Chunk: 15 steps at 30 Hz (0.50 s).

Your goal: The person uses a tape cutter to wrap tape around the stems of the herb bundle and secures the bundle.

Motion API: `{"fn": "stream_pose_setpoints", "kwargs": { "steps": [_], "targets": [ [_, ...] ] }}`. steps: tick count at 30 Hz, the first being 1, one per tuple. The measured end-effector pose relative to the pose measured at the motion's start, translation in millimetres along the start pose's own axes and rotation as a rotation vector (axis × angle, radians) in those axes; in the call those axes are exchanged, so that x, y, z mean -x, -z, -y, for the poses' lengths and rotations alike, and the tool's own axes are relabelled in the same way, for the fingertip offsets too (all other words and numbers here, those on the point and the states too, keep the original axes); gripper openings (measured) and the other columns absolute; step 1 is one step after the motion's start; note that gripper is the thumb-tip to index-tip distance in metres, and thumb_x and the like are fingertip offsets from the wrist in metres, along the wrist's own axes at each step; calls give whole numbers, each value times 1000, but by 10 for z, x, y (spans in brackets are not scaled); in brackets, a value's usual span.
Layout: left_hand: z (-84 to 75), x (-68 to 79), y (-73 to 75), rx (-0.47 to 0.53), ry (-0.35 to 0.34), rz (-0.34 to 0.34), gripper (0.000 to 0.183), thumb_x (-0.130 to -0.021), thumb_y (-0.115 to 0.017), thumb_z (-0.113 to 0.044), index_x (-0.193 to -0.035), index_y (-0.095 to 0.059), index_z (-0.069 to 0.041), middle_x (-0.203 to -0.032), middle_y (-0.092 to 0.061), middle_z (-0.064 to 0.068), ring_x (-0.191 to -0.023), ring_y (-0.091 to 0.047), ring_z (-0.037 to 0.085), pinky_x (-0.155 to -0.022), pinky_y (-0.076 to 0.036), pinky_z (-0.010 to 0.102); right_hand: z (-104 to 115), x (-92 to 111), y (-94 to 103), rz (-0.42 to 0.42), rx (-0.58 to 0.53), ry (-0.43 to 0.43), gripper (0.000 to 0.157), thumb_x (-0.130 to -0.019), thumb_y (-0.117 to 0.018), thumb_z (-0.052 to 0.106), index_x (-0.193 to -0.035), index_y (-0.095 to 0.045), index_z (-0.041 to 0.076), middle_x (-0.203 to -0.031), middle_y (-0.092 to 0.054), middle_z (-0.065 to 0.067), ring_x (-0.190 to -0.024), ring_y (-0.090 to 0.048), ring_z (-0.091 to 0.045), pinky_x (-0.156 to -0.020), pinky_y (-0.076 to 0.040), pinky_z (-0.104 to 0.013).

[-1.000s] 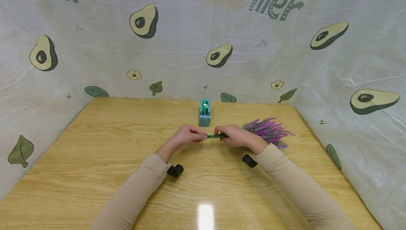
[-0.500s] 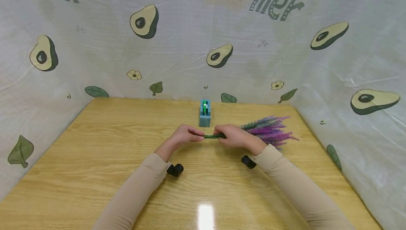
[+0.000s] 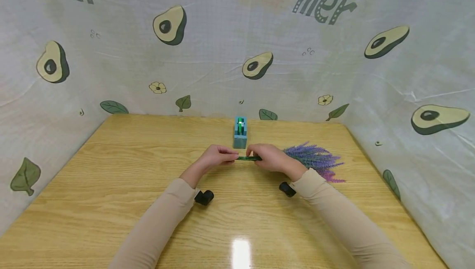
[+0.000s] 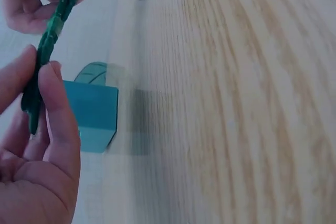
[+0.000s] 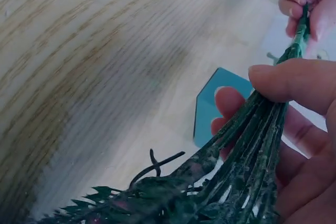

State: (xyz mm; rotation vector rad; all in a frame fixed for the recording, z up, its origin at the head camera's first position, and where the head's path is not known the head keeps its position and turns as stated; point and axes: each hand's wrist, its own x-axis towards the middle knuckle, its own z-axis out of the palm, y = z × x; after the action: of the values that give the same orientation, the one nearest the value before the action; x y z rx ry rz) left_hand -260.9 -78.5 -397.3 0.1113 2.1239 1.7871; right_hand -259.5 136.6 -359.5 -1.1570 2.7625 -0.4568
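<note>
A bunch of artificial lavender (image 3: 313, 157) lies sideways, its blue-purple and pink-purple heads pointing right. My right hand (image 3: 270, 156) pinches its green stems between thumb and fingers; in the right wrist view the stems (image 5: 247, 145) fan out below that thumb. My left hand (image 3: 217, 156) pinches the stem ends, seen in the left wrist view as one narrow green bundle (image 4: 48, 43). A shiny band, apparently clear tape (image 4: 55, 25), circles the bundle between both hands. Just behind the hands stands a blue tape dispenser (image 3: 240, 141) with a green roll core.
The wooden table (image 3: 148, 157) spreads around the hands. Behind and at the sides hangs a pale cloth (image 3: 208, 54) printed with avocados and leaves. Black wrist cameras (image 3: 205, 197) hang below both sleeves.
The lavender bunch has turned about its stems: blue-purple heads now face up where pink-purple ones were. Both hands have shifted slightly left and keep their pinch on the stems.
</note>
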Motion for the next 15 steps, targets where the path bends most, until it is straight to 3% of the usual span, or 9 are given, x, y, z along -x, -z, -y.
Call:
{"fn": "stream_pose_setpoints", "kwargs": {
  "steps": [6,15],
  "targets": [
    [-13,-7,-9,-61,40,-24,21,-85,-69,-10,-103,-70,1,-98,-66,10,-92,-64,25,-78,-54,33,14,-25,-23,54,-2,-17,25,-87,-59,-2,-112,-63,1,-102,-62,-9,-90,-59,-22,-77,-49,-35],
    [-27,-20,-12,-91,51,-51,19,-84,-69,-6,-102,-71,-1,-101,-64,10,-84,-62,17,-78,-53,31,8,-21,-37,71,-35,-29,29,-91,-52,4,-118,-62,0,-111,-63,-11,-90,-59,-18,-75,-48,-32]
  ]
}}
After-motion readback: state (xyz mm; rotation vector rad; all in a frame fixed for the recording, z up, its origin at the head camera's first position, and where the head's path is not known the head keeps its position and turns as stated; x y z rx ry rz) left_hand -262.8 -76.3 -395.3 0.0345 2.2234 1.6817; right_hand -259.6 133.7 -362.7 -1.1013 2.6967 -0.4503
